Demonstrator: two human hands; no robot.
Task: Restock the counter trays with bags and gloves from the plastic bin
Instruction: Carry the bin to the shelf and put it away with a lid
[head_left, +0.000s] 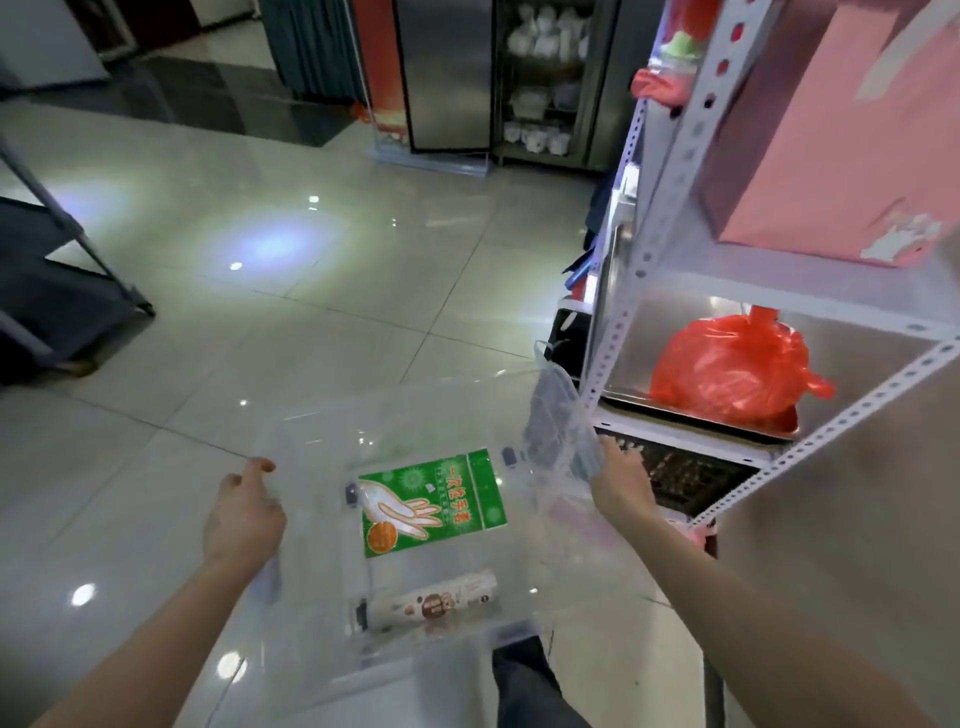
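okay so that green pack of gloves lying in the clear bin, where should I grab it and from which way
Pinch the green glove pack by its upper short edge, reaching straight down through the open top of the clear bin. It lies flat on the bin's floor, uncovered, so only its edges give fingers any purchase.

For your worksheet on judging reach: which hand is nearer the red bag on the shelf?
Right. The right hand is just below-left of the red bag; the left hand is far across the bin.

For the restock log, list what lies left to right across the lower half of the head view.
left hand → green glove packet → right hand → red plastic bag on the shelf tray.
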